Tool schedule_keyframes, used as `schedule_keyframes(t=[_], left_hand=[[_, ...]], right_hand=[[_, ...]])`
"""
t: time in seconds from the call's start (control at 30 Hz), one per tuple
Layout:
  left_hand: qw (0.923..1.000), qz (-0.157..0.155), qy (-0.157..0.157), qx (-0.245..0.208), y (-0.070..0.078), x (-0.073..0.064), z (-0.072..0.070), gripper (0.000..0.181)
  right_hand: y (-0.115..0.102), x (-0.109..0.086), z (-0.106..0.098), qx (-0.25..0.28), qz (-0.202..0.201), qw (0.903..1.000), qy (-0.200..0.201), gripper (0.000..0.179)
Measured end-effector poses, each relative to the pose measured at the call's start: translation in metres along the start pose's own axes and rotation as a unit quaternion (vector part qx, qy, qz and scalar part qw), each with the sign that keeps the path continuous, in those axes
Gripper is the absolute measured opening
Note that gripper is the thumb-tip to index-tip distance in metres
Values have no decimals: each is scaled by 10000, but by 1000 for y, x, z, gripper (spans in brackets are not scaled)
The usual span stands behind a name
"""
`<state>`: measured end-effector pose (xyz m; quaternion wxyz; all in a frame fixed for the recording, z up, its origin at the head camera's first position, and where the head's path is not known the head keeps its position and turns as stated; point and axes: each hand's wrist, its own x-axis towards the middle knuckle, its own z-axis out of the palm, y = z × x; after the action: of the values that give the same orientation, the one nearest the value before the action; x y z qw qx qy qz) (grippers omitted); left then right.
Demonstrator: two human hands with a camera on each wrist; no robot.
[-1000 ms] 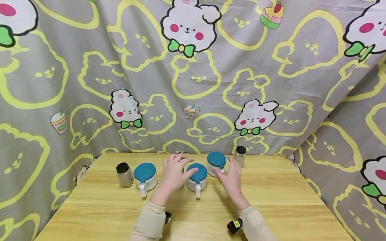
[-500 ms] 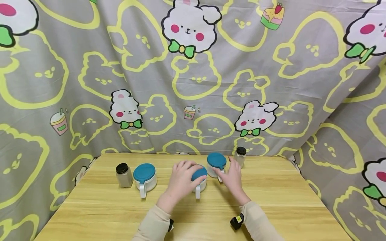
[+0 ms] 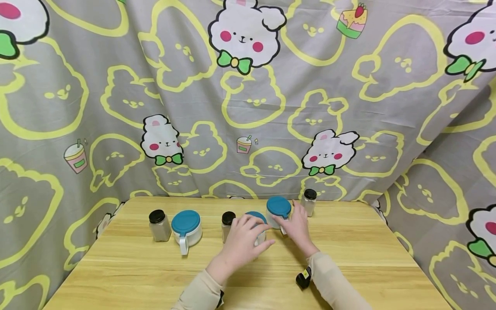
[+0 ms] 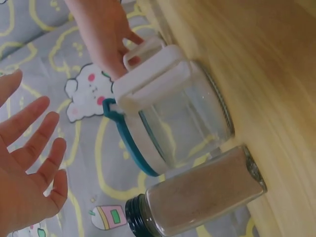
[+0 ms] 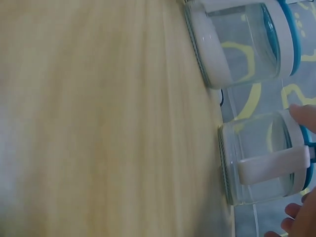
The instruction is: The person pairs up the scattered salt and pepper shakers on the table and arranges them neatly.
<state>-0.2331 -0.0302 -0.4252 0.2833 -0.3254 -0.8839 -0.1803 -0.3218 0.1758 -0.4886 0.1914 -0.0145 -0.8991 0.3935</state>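
Note:
My left hand (image 3: 242, 239), its fingers spread and bent, hovers in front of the middle glass seasoning jar (image 3: 255, 215), hiding most of it. In the left wrist view that jar (image 4: 170, 118), with its blue lid and white handle, stands apart from the left hand (image 4: 29, 168). Beside it is a black-capped bottle (image 4: 202, 192) of brownish powder. My right hand (image 3: 298, 228) holds the right-hand seasoning jar (image 3: 278, 206) from the front right. In the right wrist view the thumb lies at the white collar of this jar (image 5: 261, 160), and the other fingers bend round its opposite side.
Farther left on the wooden table (image 3: 128, 271) stand another blue-lidded jar (image 3: 186, 224) and a black-capped bottle (image 3: 159, 226). One more black-capped bottle (image 3: 309, 202) is just beyond the right hand. A patterned curtain (image 3: 248, 103) hangs behind the table's back edge.
My left hand has moved right and toward me, from the black-capped bottle across to the front of the middle jar, uncovering the bottle. The right hand stays at its jar.

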Motion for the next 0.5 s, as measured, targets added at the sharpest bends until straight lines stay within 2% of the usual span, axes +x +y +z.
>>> schedule_keyframes(t=[0.27, 0.5], left_hand=[[9998, 196, -3, 47, 5, -4, 4, 33], [9998, 189, -85, -43, 6, -6, 6, 33]], right_hand=[[7, 10, 3, -66, 91, 9994, -313, 101], [11, 14, 5, -97, 23, 9986, -512, 99]])
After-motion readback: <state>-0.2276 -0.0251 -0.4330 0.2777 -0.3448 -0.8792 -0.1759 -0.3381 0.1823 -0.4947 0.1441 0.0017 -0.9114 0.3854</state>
